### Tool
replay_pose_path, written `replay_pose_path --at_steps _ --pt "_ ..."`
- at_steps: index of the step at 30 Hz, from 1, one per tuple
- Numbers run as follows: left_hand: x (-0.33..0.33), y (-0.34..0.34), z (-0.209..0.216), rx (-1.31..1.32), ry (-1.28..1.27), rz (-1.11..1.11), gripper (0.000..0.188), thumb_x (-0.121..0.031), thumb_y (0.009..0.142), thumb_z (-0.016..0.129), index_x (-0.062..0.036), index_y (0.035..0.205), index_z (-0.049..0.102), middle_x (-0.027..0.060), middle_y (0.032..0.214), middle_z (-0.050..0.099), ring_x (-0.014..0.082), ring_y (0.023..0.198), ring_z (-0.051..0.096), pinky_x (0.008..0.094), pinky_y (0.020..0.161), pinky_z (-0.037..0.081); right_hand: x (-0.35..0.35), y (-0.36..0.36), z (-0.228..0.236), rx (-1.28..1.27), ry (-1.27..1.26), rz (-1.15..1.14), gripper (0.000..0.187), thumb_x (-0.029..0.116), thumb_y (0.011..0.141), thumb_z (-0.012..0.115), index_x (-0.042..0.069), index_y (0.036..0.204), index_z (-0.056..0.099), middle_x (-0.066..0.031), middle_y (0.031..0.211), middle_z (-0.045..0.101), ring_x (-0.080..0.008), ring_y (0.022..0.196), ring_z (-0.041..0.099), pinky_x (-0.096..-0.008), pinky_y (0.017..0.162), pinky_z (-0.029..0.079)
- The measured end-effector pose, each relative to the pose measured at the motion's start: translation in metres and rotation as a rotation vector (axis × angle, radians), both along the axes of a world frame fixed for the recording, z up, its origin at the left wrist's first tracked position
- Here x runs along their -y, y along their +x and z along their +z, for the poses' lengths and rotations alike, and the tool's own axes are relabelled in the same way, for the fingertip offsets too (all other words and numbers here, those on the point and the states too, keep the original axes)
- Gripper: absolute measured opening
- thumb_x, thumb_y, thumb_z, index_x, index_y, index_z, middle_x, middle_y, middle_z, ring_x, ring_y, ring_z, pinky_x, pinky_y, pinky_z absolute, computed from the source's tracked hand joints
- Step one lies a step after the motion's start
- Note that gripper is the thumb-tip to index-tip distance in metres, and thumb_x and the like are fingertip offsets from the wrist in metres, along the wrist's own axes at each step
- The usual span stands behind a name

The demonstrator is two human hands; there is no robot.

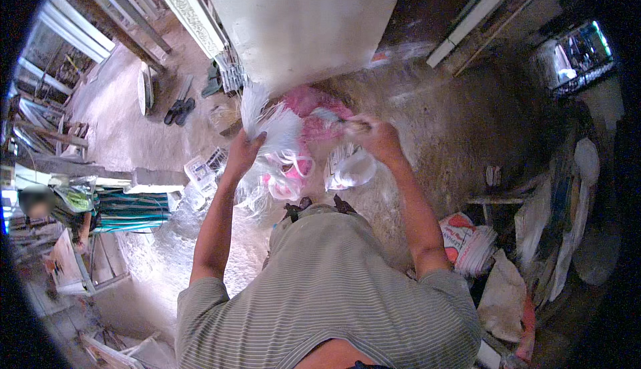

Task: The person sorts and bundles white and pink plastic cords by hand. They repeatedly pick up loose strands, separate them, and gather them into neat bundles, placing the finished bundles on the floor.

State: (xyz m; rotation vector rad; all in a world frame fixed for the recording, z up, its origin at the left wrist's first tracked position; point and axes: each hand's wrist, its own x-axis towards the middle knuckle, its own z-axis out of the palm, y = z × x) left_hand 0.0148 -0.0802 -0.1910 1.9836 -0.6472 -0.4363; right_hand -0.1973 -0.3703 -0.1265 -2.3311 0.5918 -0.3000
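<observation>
My left hand (248,150) is closed round a white bundle of thin strips or bristles (284,127) that fans out above and to its right. Level with it on the right, my right hand (379,141) grips a brush-like tool (350,125), smeared by motion, with a pale tip turned left toward the bundle. Beneath the two hands, crumpled pink sheeting (310,102) spreads over the floor. Nearer to me lie a pink and white plastic bag (287,179) and a white sack or container (352,169) with a rounded top.
Ahead rises a large pale panel (300,22), with long white mouldings (180,9) leaning to its left. Dark sandals (179,111) lie on the floor. Another person (73,202) is at the far left beside green-edged stacked strips (133,209). Printed sacks (467,242) sit at my right.
</observation>
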Motion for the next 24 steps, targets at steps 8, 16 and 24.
replay_pose_path --at_steps 8,16,24 --pt "0.029 -0.036 0.027 -0.065 0.113 -0.148 0.039 -0.027 0.092 0.065 0.0003 0.120 0.059 0.0178 0.108 0.068 0.0280 0.102 0.064 0.0395 0.090 0.047 -0.038 0.057 -0.010 -0.045 -0.424 -0.065 0.042 0.043 0.085 0.067 0.010 0.112 0.065 -0.0162 0.092 0.070 -0.0353 0.083 0.068 -0.0453 0.078 0.054" --pt "0.032 -0.026 0.002 -0.759 -0.411 0.076 0.047 -0.052 0.096 0.048 -0.0110 0.118 0.056 0.0026 0.095 0.061 0.0159 0.080 0.056 0.0326 0.064 0.046 -0.051 0.019 -0.053 0.156 0.246 -0.058 0.061 0.042 0.076 0.079 0.002 0.116 0.057 -0.0124 0.095 0.066 -0.0220 0.091 0.064 -0.0383 0.081 0.052" --pt "0.104 -0.088 0.036 -1.182 -0.769 0.135 0.055 -0.048 0.101 0.043 -0.0027 0.132 0.048 0.0109 0.125 0.057 0.0224 0.111 0.055 0.0365 0.097 0.043 -0.100 -0.021 -0.043 0.083 0.528 -0.101 0.086 0.036 0.067 0.084 -0.004 0.133 0.045 -0.0196 0.106 0.064 -0.0270 0.096 0.062 -0.0366 0.085 0.050"
